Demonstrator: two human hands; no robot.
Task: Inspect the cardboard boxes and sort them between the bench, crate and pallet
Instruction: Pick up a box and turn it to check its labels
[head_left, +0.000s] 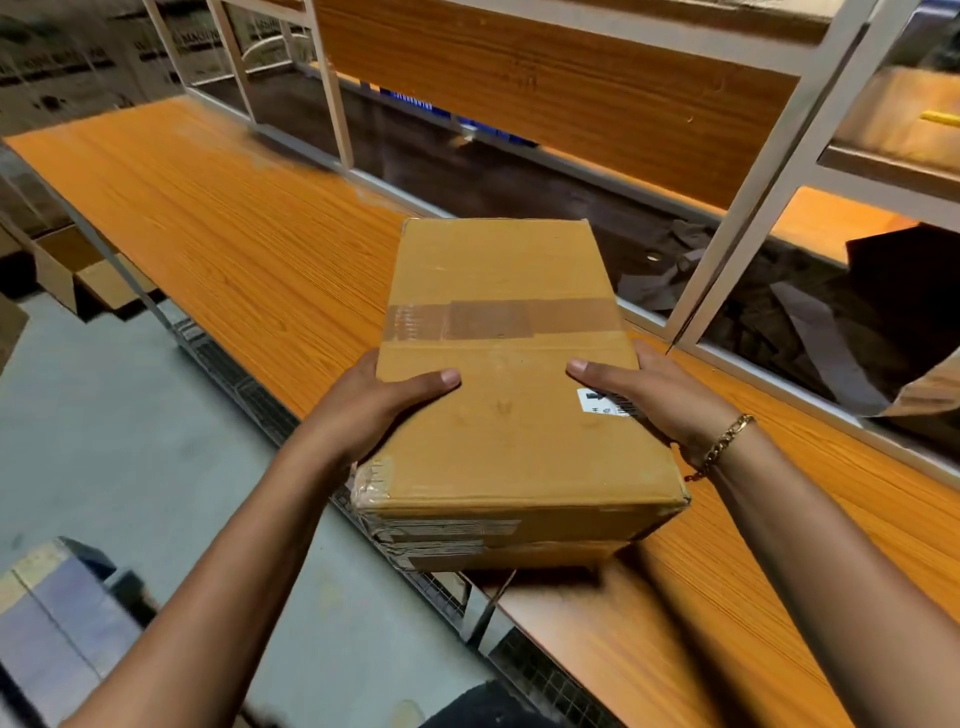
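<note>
Over the near edge of the orange bench (249, 218) you hold a taped cardboard box (509, 374), your left hand (374, 410) clasping its 9 o'clock side, your right hand (660, 400) its 3 o'clock side. At 9 o'clock, on the floor, sits an open carton (78, 280).

left hand (374, 410) | arm outstretched; thumb on top, fingers underneath; right hand (660, 400) | mirrored, gripping
</note>
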